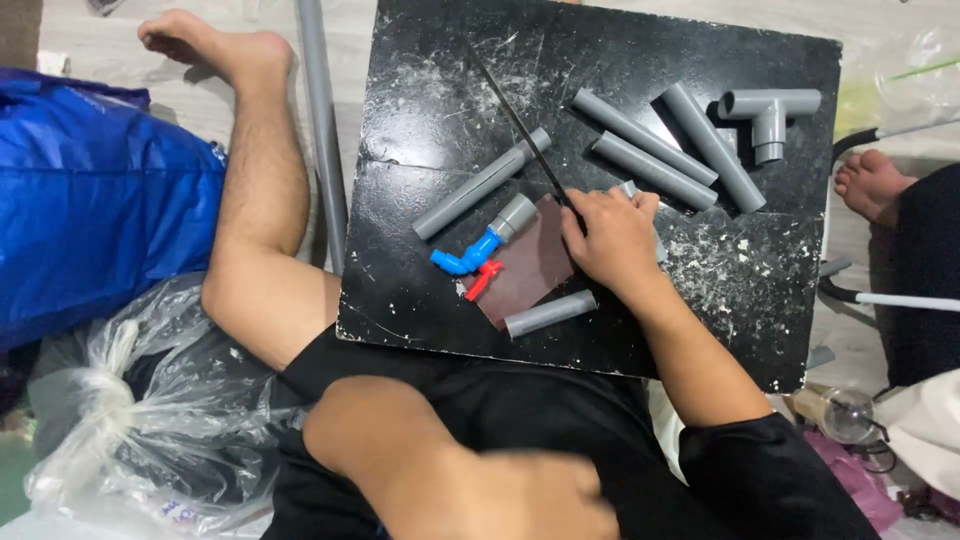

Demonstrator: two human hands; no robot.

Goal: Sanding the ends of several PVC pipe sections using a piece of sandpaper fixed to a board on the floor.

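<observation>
sitting on a pale floor (pixel 200 110) with a scratched black square board (pixel 440 90), flecked white, serving as the table across the lap. lying to the left, a bright blue plastic sheet (pixel 90 200) and a crumpled clear plastic bag (pixel 130 400); running alongside the bare leg, a long grey pipe (pixel 322 120); showing at the right edge, another person's bare foot (pixel 870 180).

judging by the layout, work partly along: several cuts apparently done, assembly barely begun. resting loose on the board, three long grey plastic pipe lengths (pixel 655 150) side by side near a grey tee fitting (pixel 768 110), one longer grey pipe piece (pixel 480 185) left of centre, and a short grey pipe offcut (pixel 550 313) near the front edge. already joined, a blue plastic tap with a red lever (pixel 470 258) pushed into a grey socket. lying under it, a dark brown rectangle of sandpaper (pixel 535 260).

pressing down at mid-board, the right hand (pixel 615 240), curled closed over a small grey pipe piece (pixel 630 190) and seemingly the handle end of a thin black saw blade (pixel 515 120) slanting up and left. hovering blurred at the bottom of view, the left hand (pixel 530 500), off the board; impossible to tell whether open or closed.
</observation>
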